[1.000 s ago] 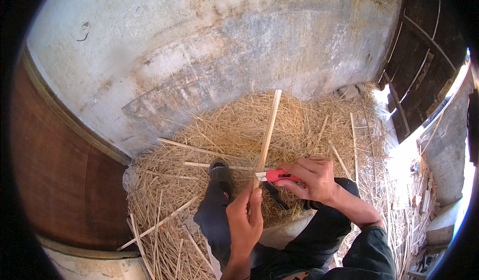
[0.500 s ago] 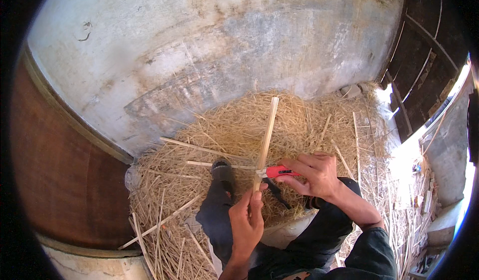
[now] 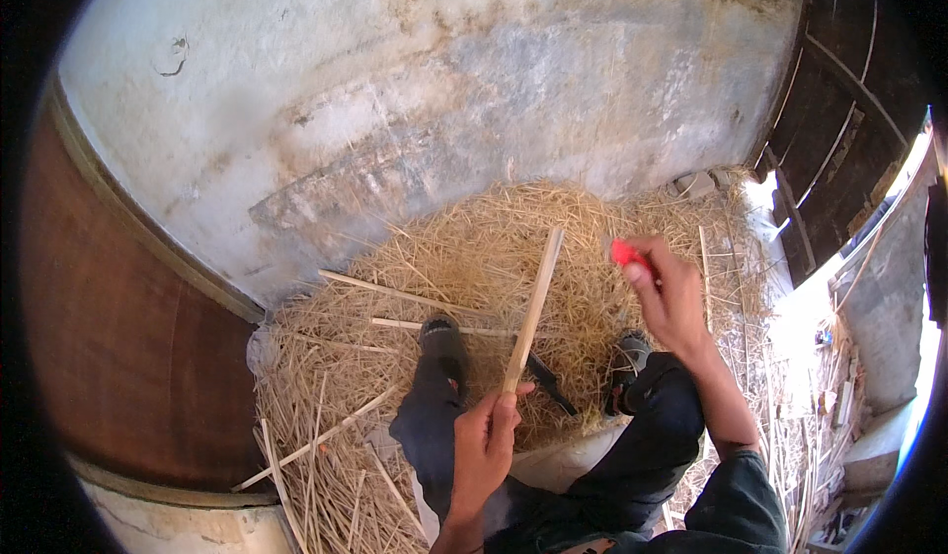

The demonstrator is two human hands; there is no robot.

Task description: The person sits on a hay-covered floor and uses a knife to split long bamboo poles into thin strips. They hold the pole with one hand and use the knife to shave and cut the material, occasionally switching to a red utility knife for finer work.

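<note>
My left hand (image 3: 484, 445) grips the lower end of a pale split bamboo strip (image 3: 536, 307), which slants upward and slightly right, away from me. In my right hand (image 3: 671, 295) is a red utility knife (image 3: 632, 256), its short blade pointing up and to the left. The knife is apart from the strip, to the right of its upper end. My fingers hide most of the knife's handle. Below, between my feet, lies a dark, narrow tool (image 3: 549, 384), partly behind the strip; its kind I cannot make out.
Straw-like shavings (image 3: 494, 220) cover the floor, with loose strips (image 3: 331, 437) at the left. A stained plaster wall (image 3: 415, 90) rises ahead. A brown panel (image 3: 128, 337) stands left; dark boards (image 3: 839, 90) are at the upper right. My sandalled feet (image 3: 441, 342) are apart.
My right hand has lifted the knife off the strip and moved it up and to the right. My left hand and the strip have shifted slightly down, the strip tilting more to the right.
</note>
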